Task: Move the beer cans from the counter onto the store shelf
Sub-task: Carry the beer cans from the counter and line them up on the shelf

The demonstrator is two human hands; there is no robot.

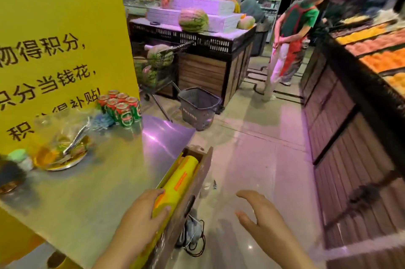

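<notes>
Several green and red beer cans (121, 105) stand packed together at the far end of the steel counter (92, 183), against the yellow pillar. My left hand (142, 216) lies low at the counter's near edge, fingers straight, touching a yellow roll of cling film (179, 178) in its wooden holder. My right hand (260, 218) hovers over the floor to the right, fingers spread and holding nothing. Both hands are well short of the cans. No store shelf for the cans is plainly in view.
A covered dish with tongs (63, 150) sits on the counter's left. A grey shopping basket (199, 107) stands on the floor past the counter. A watermelon display (194, 19), a person in a red apron (291, 38) and a fruit stand (359, 93) line the aisle.
</notes>
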